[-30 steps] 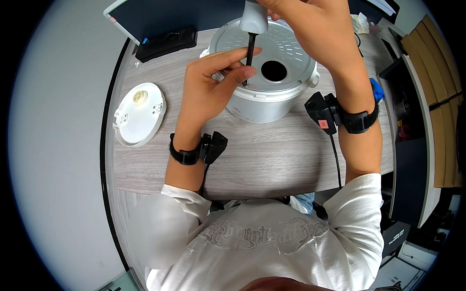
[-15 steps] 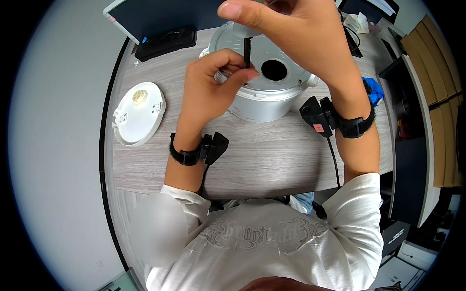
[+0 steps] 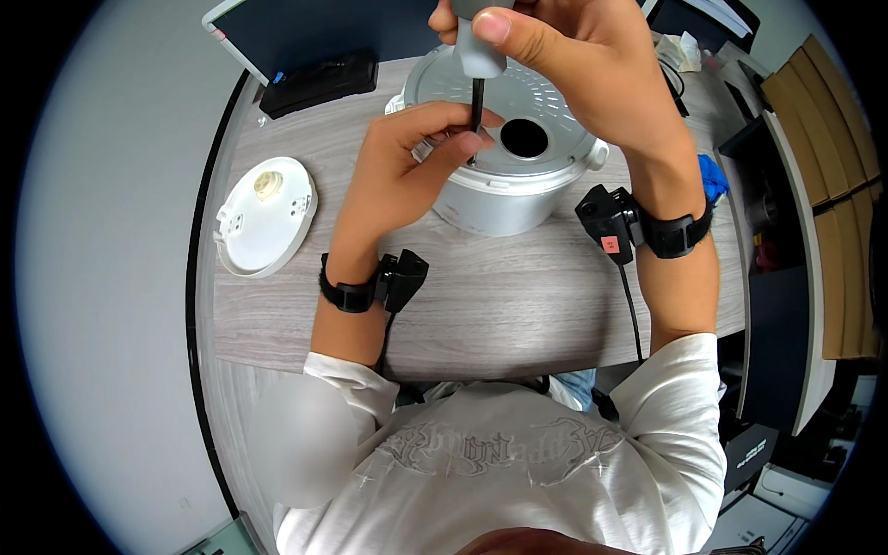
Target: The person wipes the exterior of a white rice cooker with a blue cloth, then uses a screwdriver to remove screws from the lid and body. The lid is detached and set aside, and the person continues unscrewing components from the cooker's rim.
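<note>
A screwdriver with a grey handle and dark shaft stands nearly upright over a round white appliance body. My right hand is closed around its handle. Lower down, my left hand pinches the shaft between thumb and fingers near the tip. The tip meets the rim of the perforated metal plate on top of the body, at what looks like a screw. That plate has a round dark hole right of the shaft. A round white lid lies apart on the left, its inside facing up.
Behind the appliance stands a monitor, with a black case in front of its left part. Blue cloth-like material lies beyond my right wrist. Cardboard boxes are stacked at the far right. Cables run from both wrist devices.
My right hand has shifted slightly, so more of the screwdriver handle shows. My left hand keeps its pinch on the shaft, its index finger a little straighter.
</note>
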Demonstrator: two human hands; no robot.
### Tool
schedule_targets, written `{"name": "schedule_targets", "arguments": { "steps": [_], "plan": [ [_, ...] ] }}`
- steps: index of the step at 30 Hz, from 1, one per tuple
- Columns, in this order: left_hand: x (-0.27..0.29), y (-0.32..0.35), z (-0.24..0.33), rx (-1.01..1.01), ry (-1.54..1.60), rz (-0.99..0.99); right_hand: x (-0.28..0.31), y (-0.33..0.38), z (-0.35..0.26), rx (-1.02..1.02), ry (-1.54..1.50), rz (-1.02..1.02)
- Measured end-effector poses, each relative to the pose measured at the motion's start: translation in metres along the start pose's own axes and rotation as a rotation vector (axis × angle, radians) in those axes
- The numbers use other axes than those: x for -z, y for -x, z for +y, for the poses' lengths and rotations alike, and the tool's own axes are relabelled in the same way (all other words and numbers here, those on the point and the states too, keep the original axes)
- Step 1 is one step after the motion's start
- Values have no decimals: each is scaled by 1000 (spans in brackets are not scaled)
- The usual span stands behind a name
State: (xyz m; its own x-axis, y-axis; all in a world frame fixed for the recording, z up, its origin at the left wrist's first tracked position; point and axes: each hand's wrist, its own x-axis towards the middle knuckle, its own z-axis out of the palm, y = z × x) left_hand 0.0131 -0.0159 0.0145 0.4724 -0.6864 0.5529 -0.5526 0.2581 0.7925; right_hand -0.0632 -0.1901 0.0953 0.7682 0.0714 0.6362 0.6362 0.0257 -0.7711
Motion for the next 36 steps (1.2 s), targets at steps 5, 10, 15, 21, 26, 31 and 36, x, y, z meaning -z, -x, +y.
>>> {"name": "schedule_targets", "arguments": {
  "steps": [5,10,15,21,26,31,36],
  "plan": [
    [2,0,-3,8,16,-26,-13,3,-10,-124,172,109],
    [1,1,-5,11,-18,15,-24,2,-31,-253,563,152],
    [-4,1,-7,-14,-56,40,-25,13,-13,-69,197,192],
    [-3,-1,2,-35,27,0,-19,6,-4,-222,-98,161],
    [-1,1,-3,59,42,-15,-23,0,5,-177,-104,168],
    [-3,1,-8,22,-4,39,-5,3,-19,-285,90,-20],
    [-2,0,-7,4,-12,30,-21,0,-1,-162,148,114]
  ]
}}
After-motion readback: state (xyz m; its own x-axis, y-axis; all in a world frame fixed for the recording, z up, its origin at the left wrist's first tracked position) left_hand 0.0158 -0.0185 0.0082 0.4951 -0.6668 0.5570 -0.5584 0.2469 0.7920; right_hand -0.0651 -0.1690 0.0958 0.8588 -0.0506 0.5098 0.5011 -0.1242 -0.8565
